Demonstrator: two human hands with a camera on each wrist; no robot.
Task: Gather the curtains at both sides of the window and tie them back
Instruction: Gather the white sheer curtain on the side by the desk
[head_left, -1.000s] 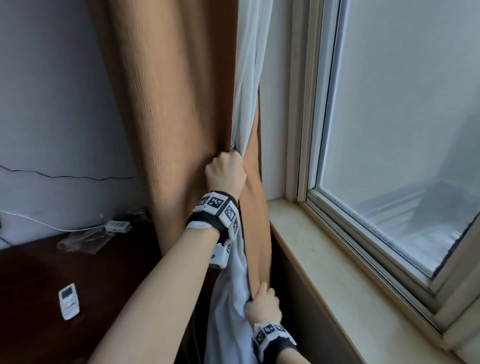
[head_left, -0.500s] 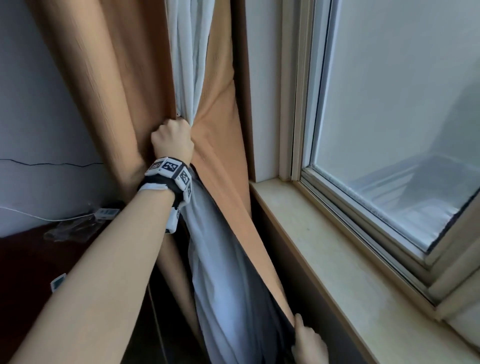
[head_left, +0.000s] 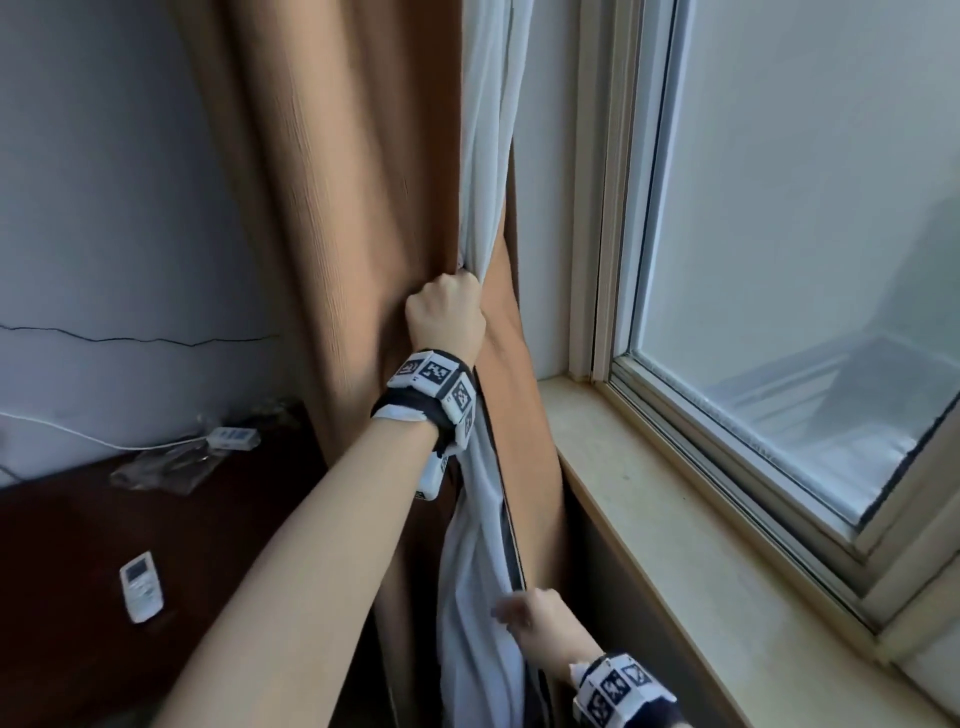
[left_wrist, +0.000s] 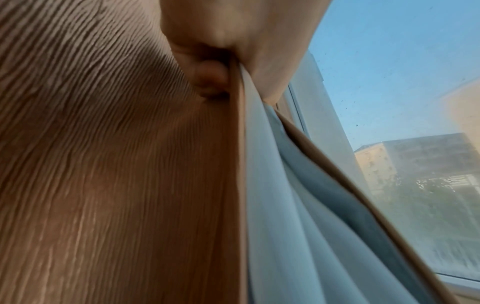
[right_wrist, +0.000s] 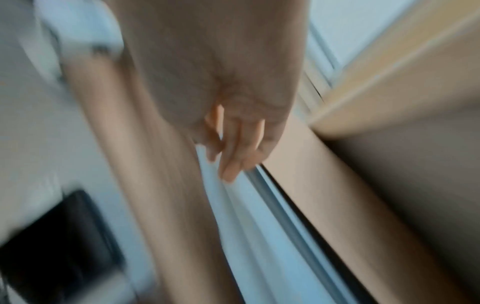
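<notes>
Ribbed tan curtain (head_left: 337, 208) and white sheer (head_left: 485, 171) hang bunched together left of the window (head_left: 779, 208)

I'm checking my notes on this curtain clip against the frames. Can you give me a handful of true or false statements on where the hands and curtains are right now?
1. The left hand grips the tan curtain and white sheer curtain bunched together. True.
2. The right hand is clenched in a tight fist round the fabric. False: its fingers are extended, at the sheer's lower edge.
3. A white remote control lies on the dark table. True.
4. The curtains are already tied back with a band. False: no tie is visible; only the left hand holds them.
5. The right hand is higher than the left. False: it is lower.
</notes>
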